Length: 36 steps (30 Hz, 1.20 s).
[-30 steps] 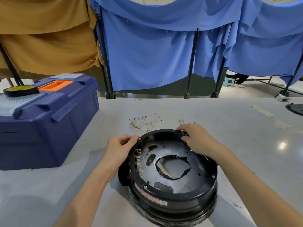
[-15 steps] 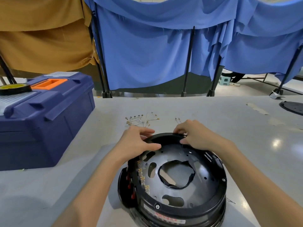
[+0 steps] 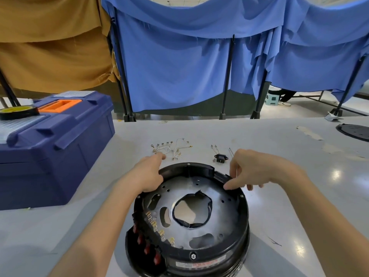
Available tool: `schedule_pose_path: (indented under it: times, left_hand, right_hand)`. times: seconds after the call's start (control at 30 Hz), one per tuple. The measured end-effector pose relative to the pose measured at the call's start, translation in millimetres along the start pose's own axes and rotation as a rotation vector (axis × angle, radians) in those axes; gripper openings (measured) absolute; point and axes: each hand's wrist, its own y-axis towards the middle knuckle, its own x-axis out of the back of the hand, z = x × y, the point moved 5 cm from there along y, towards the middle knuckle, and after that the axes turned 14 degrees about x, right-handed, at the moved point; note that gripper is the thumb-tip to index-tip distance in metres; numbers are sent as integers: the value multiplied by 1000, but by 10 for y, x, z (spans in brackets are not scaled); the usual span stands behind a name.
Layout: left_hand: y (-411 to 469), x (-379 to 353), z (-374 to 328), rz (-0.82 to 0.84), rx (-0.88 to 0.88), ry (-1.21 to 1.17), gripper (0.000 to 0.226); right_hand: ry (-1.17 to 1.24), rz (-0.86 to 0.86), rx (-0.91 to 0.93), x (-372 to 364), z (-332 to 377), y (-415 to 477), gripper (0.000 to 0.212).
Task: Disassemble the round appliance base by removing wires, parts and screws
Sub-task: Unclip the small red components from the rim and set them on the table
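Slippage hazard: round appliance base (image 3: 199,212) rests on table (image 3: 219,132), left hand (image 3: 148,174) gripping its rim at 10 o'clock, right hand (image 3: 257,170) pinching it at 1 o'clock; uneven pulling likely shoves it into removed wires (image 3: 171,148) at 12 o'clock, scattering them.

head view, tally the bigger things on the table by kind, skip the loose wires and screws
round appliance base: 1
blue toolbox: 1
tape roll, on the toolbox: 1
black power socket: 1
black disc at the far right edge: 1
total: 5
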Motion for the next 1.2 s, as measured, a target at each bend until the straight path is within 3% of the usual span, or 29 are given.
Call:
schedule_pose_path:
  times: [0.13, 0.23, 0.3, 0.37, 0.43, 0.53, 0.6, 0.73, 0.83, 0.9, 0.97, 1.13, 1.2]
  left_hand:
    - [-25, -26, -102, 21, -63, -48, 68]
    - [11, 28, -125, -111, -53, -79, 41]
    - [30, 96, -76, -247, 8, -40, 27]
    - [33, 106, -39, -300, 41, 17, 30]
    - [18, 102, -25, -339, 73, 143, 32]
    - [-7, 157, 0, -349, 149, 253, 13]
    - [-31, 219, -6, -341, 191, 321, 18]
    - [-55, 253, -42, -363, 178, 271, 40]
    - [7, 154, -35, -324, 125, 180, 48]
    - [19, 153, 5, -396, 109, 127, 33]
    - [22, 201, 75, -488, 136, 49, 21]
    - [45, 278, 104, -440, 238, 114, 45]
    - [41, 332, 48, -462, 246, 182, 43]
  right_hand:
    - [3, -7, 54, -29, 85, 120, 22]
    - [-69, -146, 78, 9, 100, 262, 15]
    - [-109, -310, 97, 33, 126, 327, 24]
    - [-71, -403, 78, 31, 112, 313, 41]
    - [-36, -348, 24, 37, 56, 244, 53]
    - [58, -150, -8, -5, 18, 158, 37]
    - [63, -112, 6, -23, 24, 179, 25]
    - [-48, -252, 63, -2, 52, 329, 10]
    - [-30, -431, 82, -36, 83, 415, 28]
    - [66, -535, 30, -61, 42, 393, 37]
    - [135, -526, -42, -83, -55, 352, 45]
    - [117, -409, -39, -59, -50, 374, 9]
    - [60, -426, -11, -51, -18, 437, 17]
